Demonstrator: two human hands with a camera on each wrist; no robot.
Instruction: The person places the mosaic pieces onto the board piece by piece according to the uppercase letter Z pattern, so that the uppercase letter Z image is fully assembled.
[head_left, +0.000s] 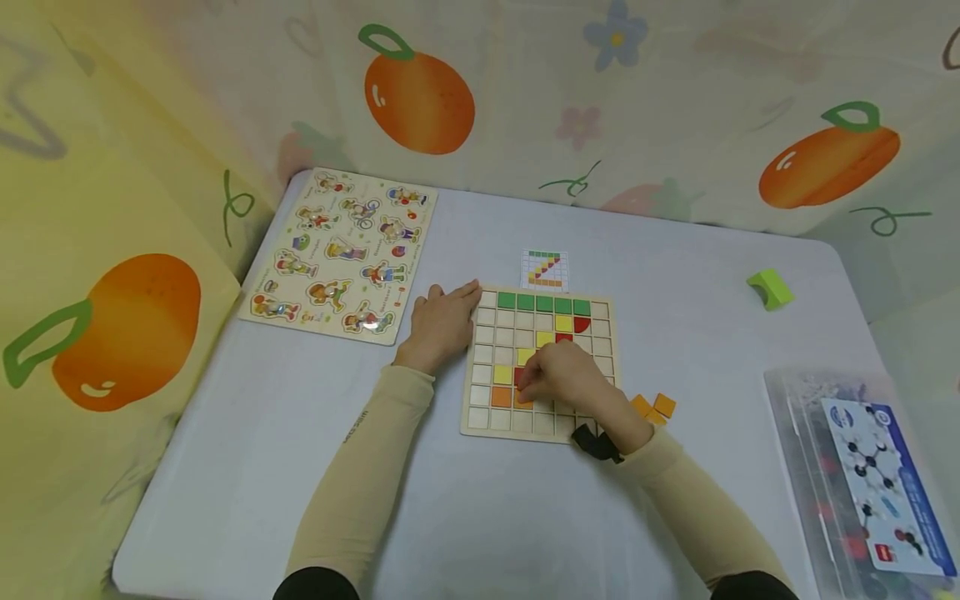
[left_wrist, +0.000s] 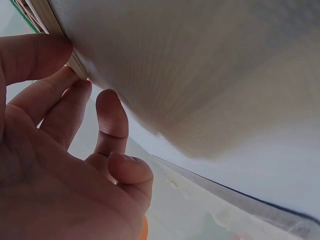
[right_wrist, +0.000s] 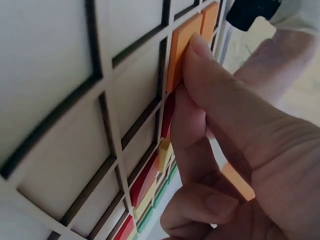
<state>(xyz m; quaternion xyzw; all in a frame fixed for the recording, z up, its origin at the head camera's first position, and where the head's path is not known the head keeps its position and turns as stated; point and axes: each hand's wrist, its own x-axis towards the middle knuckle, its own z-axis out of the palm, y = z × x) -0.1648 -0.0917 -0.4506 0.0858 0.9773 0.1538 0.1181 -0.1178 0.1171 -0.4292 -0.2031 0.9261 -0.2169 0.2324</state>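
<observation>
A wooden grid board (head_left: pixel 480 421) lies on the table, with green tiles (head_left: pixel 543 302) along its top row. Yellow tiles (head_left: pixel 502 374) and red tiles (head_left: pixel 581 323) run diagonally below, and an orange tile (head_left: pixel 501 397) sits lower left. My left hand (head_left: pixel 438 329) rests at the board's upper left corner; its thumb and fingertips touch the edge in the left wrist view. Over the lower middle cells, my right hand (head_left: pixel 566 379) pinches another orange tile (right_wrist: pixel 178 52) at a cell beside the first. Part of the diagonal is hidden under that hand.
Several loose orange tiles (head_left: pixel 663 406) lie right of the board. A small pattern card (head_left: pixel 545 268) is just behind it. A picture puzzle board (head_left: pixel 337 250) lies at left, a green arched block (head_left: pixel 770 289) at right, and a clear plastic box (head_left: pixel 795 450) at front right.
</observation>
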